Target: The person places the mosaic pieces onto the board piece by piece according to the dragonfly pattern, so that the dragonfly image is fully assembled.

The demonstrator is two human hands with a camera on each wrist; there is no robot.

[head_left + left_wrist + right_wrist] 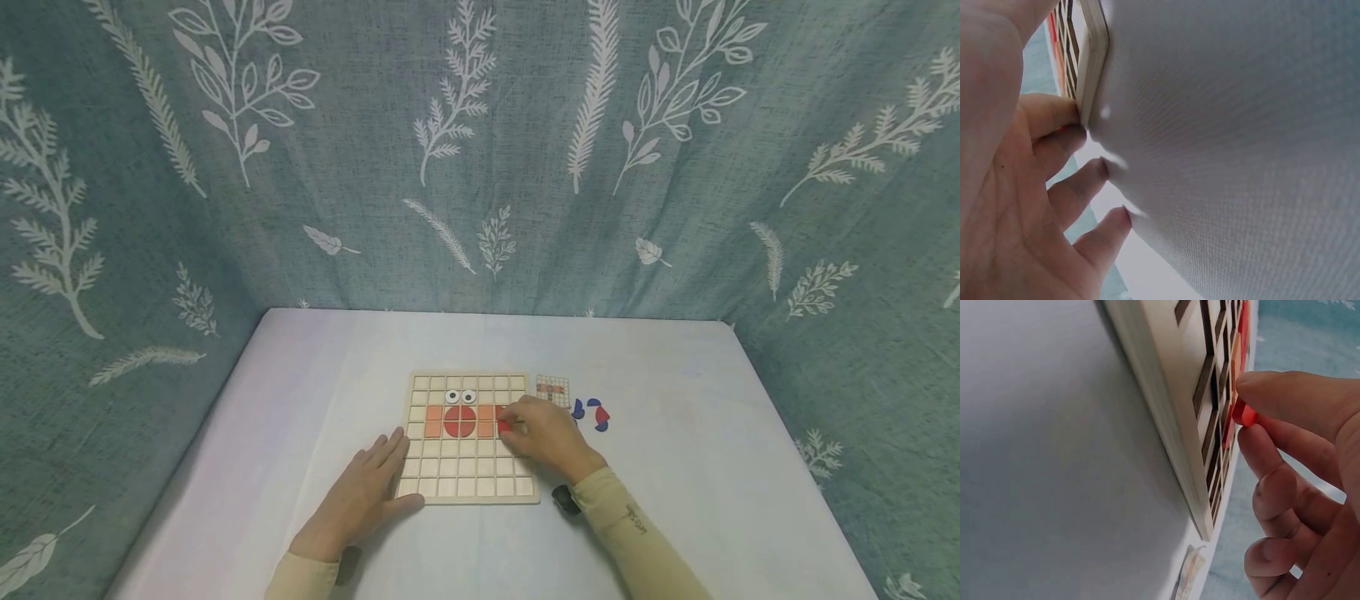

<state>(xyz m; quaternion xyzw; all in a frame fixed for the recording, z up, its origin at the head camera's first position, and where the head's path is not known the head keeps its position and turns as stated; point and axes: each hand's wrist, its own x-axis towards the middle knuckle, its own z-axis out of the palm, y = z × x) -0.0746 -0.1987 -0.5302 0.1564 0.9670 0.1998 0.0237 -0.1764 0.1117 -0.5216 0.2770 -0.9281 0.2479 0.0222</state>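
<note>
A wooden grid board (468, 468) lies on the table, holding a red circle (460, 421) made of quarter pieces. Orange square tiles (432, 421) flank the circle, and two round eye pieces (453, 397) sit above it. My right hand (551, 437) pinches a small red piece (1244, 414) between thumb and finger at the board's right side. Another red piece (1229, 428) lies in the grid just below it. My left hand (367, 492) rests at the board's left edge, fingers extended, with fingertips touching the frame and the table.
Right of the board, a small pattern card (553, 391) is partly covered by the right hand. Loose blue pieces (578, 409) and a loose red piece (602, 415) lie beyond it. A patterned curtain (480, 167) surrounds the white table (660, 467) at the back and sides.
</note>
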